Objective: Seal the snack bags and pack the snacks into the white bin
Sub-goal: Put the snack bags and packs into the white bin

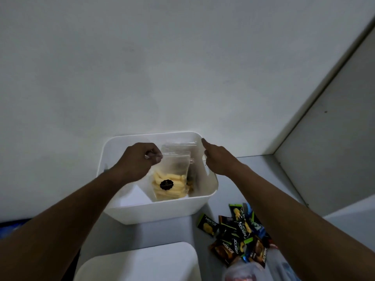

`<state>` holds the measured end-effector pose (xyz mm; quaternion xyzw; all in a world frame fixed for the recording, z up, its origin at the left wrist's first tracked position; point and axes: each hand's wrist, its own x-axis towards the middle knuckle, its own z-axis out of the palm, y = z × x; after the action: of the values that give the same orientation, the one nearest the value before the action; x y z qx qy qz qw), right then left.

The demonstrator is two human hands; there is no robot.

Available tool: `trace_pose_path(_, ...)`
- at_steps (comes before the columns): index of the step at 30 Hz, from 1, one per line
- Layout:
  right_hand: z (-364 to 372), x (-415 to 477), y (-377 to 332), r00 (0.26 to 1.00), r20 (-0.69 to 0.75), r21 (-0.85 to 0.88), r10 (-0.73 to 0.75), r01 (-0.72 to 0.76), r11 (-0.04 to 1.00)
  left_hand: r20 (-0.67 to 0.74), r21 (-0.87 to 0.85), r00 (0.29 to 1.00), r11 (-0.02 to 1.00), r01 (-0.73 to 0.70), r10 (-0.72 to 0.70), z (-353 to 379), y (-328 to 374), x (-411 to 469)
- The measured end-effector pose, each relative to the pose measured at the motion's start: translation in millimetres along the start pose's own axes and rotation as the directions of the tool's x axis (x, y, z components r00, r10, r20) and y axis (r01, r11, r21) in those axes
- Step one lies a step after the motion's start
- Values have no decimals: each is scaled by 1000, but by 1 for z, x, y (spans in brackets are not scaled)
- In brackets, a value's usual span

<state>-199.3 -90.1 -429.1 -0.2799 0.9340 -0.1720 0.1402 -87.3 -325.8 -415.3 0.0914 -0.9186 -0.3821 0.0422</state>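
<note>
A white bin [162, 211] stands against the wall. Inside it a clear zip bag of yellow snack sticks [170, 185] with a black round label stands upright. Behind it stands a second clear bag [178, 145]. My left hand [136, 161] pinches the front bag's top left corner over the bin. My right hand [219, 159] hovers at the bin's right rim with its fingers stretched toward the far right corner, holding nothing.
A pile of small Nextar snack packets [237, 234] lies on the surface right of the bin. A white lid [142, 264] lies in front of the bin. A clear plastic bag [243, 270] sits at the bottom right. A cabinet panel [324, 138] rises at the right.
</note>
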Motion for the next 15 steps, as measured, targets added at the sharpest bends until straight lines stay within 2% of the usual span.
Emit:
trace_pose_path(6,12,2,10,999,-43,101,13,-9,995,75,52,995,997,55,-59,50,1,14)
trace_pose_path(12,21,4,18,996,-36,280,77,-64,958,32,221,998,974,46,-55,66,2,15)
trace_pose_path(15,20,6,18,995,-24,306,98,-86,948,-10,207,998,976,66,-65,65,4,17)
